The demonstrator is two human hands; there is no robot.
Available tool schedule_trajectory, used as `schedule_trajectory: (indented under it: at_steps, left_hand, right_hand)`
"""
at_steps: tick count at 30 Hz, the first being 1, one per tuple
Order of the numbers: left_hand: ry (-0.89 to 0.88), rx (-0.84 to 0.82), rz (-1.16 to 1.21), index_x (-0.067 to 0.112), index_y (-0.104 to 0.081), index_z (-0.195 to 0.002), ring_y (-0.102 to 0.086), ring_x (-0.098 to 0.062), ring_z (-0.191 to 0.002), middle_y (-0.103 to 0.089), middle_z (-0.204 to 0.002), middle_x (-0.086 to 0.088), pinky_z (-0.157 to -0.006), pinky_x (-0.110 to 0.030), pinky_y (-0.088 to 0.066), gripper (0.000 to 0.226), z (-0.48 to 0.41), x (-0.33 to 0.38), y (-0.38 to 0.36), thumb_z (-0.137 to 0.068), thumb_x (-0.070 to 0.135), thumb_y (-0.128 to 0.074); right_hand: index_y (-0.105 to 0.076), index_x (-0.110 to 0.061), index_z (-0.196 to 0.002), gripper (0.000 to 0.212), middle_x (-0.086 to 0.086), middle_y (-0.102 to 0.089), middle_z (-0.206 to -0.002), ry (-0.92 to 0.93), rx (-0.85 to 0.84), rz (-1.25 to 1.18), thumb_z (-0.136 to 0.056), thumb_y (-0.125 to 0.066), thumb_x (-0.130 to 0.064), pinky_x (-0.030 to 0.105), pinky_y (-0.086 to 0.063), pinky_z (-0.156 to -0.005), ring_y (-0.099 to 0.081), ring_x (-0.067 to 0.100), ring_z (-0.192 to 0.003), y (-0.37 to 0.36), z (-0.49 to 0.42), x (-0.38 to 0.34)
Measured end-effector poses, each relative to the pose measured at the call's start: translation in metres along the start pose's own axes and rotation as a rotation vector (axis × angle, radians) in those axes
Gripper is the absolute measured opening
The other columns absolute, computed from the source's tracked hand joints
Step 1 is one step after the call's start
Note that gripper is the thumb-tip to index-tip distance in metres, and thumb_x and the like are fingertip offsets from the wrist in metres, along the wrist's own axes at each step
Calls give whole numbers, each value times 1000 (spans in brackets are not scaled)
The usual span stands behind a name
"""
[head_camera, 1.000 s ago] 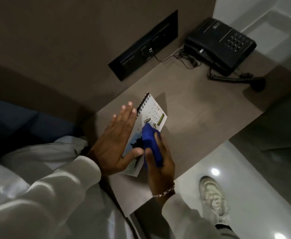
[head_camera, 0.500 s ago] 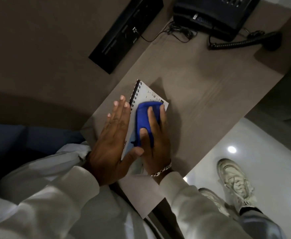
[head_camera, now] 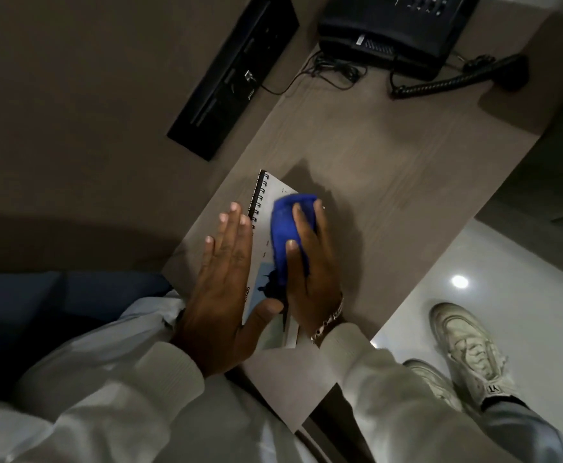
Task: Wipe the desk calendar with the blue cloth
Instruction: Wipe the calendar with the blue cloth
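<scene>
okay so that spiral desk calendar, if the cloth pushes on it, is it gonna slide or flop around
Probably slides: the desk calendar looks thin and light, lying on a smooth desk, which may be why the left hand is pressed flat on it. Its pages likely flex rather than stay stiff, since only wire coils bind one edge. The blue cloth looks soft, so tearing seems unlikely.

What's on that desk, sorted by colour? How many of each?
Black: 1, the phone
Blue: 1, the cloth, under the right hand
White: 1, the calendar, steadied by the left hand
Total: 3 things on the desk
</scene>
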State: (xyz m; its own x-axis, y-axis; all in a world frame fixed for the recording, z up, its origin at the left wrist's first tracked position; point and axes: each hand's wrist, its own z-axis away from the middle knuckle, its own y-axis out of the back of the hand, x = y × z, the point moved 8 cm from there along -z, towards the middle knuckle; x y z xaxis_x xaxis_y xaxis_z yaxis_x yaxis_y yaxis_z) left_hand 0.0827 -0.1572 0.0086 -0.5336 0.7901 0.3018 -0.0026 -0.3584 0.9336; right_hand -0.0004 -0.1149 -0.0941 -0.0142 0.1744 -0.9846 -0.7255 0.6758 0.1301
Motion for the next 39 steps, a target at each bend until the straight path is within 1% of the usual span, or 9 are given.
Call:
schedule_trajectory:
  at_steps: [5, 11, 16, 21, 27, 30, 32, 36, 39]
  left_hand:
    - [13, -14, -13, -1, -1, -152, 6, -27, -154, 5, -164, -17, -123, -56, -8, 95, -1, 3, 2, -90, 70, -9]
    - [3, -18, 3, 4, 2, -153, 7, -25, -154, 6, -164, -17, -123, -53, -5, 92, 0, 3, 1, -90, 70, -11]
    - [39, -30, -2, 0, -1, -153, 7, -24, -154, 5, -165, -15, -124, -49, -1, 98, 0, -1, -1, -88, 73, -9]
    - [45, -57, -28, 6, 3, -154, 8, -24, -154, 7, -166, -12, -123, -54, -5, 95, -1, -2, -2, -87, 73, -9]
    - [18, -45, -40, 8, 3, -154, 4, -26, -154, 4, -165, -15, -123, -54, -6, 89, 0, 0, -2, -91, 69, -11]
    - [38, -32, -24, 3, 0, -153, 4, -26, -154, 4, -165, -14, -125, -47, -1, 94, 0, -2, -2, -89, 71, -11]
    - [43, -32, -30, 1, -3, -153, 3, -26, -154, 3, -165, -14, -125, -47, -1, 95, 0, -3, -3, -90, 71, -11]
    - [48, -39, -46, 5, -2, -154, 3, -24, -154, 6, -166, -9, -124, -48, -3, 94, -1, -4, -2, -89, 72, -11]
    - [37, -53, -61, 5, -1, -154, 3, -25, -154, 6, -165, -10, -123, -51, -5, 92, 0, -4, -3, -90, 71, -12]
  right_hand:
    - [-6, -50, -148, 54, 1, -3, -166, 87, -94, 90, -98, -24, -56, 30, -7, -126, -2, 14, -154, -8, 53, -3]
    - [-19, -47, -147, 52, 0, -14, -164, 72, 22, 19, -97, -27, -57, 50, -39, -113, -27, 24, -148, -1, -9, -18]
    - [-27, -33, -148, 56, 4, -17, -164, -61, -22, 52, -96, -29, -52, 49, -37, -115, -26, 23, -149, 14, -13, 18]
    - [-16, -62, -140, 51, -7, -17, -164, 26, -84, -15, -97, -39, -48, 29, -21, -124, -12, 1, -150, 3, 44, -6]
    - [-32, -32, -143, 45, 10, -30, -160, -9, 68, -65, -100, -41, -41, 51, -42, -110, -40, 27, -142, 7, -20, -35]
    - [-30, -35, -144, 46, 17, -39, -154, -148, 77, -126, -100, -43, -36, 54, -45, -107, -47, 33, -135, 11, -40, -14]
    - [-31, -32, -147, 49, 12, -33, -158, -192, 66, -60, -99, -40, -40, 43, -43, -111, -43, 26, -139, 13, -27, 1]
    - [-31, -35, -146, 49, 5, -27, -161, -177, -14, -40, -99, -43, -39, -8, -23, -97, -24, -30, -125, 2, 27, 6]
    - [-29, -54, -139, 47, -1, -26, -162, -110, -15, -94, -93, -37, -59, 15, -26, -117, -20, -14, -142, 2, 44, -12]
